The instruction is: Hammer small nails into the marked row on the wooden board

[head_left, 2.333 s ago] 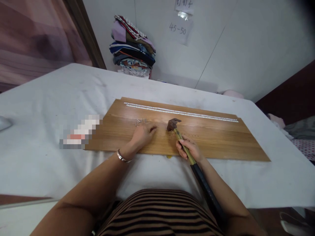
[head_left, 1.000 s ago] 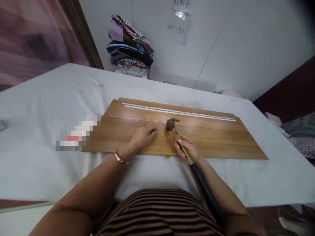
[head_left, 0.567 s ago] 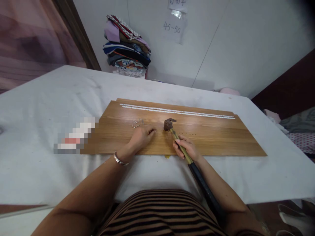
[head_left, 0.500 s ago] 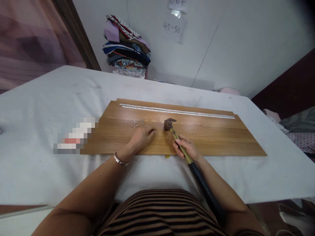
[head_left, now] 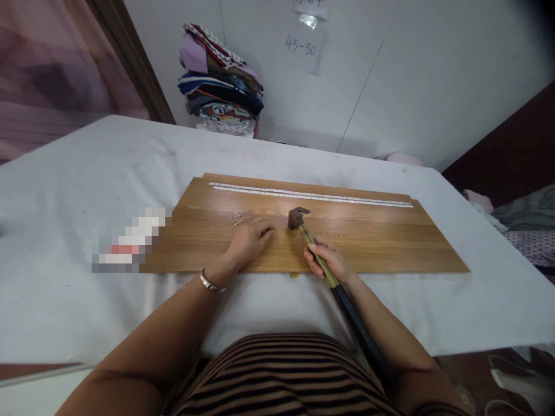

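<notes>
1. Nearest me, a striped top [head_left: 281,370] is filling 6 o'clock, and the hammer [head_left: 346,305] is pointing its black handle end toward 5 o'clock.
2. My right grip [head_left: 338,260] is wrapping round the hammer's yellowish shaft, holding it firmly.
3. My left grip [head_left: 249,240], wearing a bracelet [head_left: 210,281], is bending its fingers toward the thumb over the board [head_left: 381,254]; I cannot tell whether it is pinching anything.
4. The rusty hammer head is sitting just beside those fingertips, at their 2 o'clock; dark dots [head_left: 332,234] are lining up at its 4 o'clock.
5. Loose nails [head_left: 240,222] are lying on the board at my left grip's 11 o'clock.
6. Beyond, two white strips [head_left: 312,197] are running along the board's 12 o'clock side.
7. Past the white-covered surface [head_left: 143,156], folded cloths [head_left: 221,84] are stacking up at 11 o'clock.
</notes>
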Tool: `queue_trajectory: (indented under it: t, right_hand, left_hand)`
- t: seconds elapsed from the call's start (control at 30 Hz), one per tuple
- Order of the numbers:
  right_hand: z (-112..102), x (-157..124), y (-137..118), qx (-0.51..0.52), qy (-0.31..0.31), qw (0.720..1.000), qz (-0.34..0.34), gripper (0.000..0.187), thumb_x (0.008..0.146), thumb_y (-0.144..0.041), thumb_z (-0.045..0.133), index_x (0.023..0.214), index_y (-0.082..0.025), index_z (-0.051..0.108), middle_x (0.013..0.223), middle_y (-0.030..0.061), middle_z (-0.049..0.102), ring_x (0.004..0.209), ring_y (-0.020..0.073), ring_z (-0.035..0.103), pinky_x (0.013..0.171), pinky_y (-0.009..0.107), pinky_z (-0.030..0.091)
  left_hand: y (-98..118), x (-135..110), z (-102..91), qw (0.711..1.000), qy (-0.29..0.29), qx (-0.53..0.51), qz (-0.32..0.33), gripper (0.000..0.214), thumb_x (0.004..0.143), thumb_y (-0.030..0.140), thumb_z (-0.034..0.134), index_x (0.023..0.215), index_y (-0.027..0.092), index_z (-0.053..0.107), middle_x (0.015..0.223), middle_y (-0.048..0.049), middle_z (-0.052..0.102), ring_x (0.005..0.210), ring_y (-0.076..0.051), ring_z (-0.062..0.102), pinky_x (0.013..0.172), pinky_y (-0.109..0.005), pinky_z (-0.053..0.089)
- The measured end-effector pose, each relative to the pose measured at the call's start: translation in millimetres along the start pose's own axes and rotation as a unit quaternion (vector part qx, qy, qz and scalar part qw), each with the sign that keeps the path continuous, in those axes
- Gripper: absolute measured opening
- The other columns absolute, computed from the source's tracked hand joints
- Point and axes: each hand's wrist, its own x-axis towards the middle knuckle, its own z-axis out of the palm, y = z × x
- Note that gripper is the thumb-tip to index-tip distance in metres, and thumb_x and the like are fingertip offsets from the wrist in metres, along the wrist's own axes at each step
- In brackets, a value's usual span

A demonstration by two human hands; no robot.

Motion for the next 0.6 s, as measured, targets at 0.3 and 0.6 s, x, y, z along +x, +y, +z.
queue_trajectory:
  t: [0.3,0.6]
  right_hand:
    - [-2.0,0.3,1.9,0.015,0.001,1.0,0.002,0.027,0.079,-0.042,0.063,0.075,-0.02,0.048,0.055,-0.0072,0.053,0.029,0.0041,0.036,0.029,0.017,0.027]
    - [-1.7,0.3,2.8,0.008,-0.007,1.0,-0.003,0.025,0.082,-0.039,0.06,0.074,-0.019,0.05,0.052,-0.0066,0.052,0.029,0.004,0.036,0.03,0.017,0.027]
  left_hand:
    - [-0.4,-1.3,0.0,1.0,-0.006,0.008,-0.018,0.02,0.088,0.025,0.049,0.083,0.019,0.068,0.084,-0.0036,0.071,0.078,-0.018,0.064,0.071,-0.029,0.048]
    - [-1.1,-1.5,2.4,1.0,0.002,-0.004,-0.023,0.019,0.086,0.024,0.05,0.086,0.019,0.069,0.087,-0.0037,0.072,0.08,-0.018,0.064,0.072,-0.029,0.049]
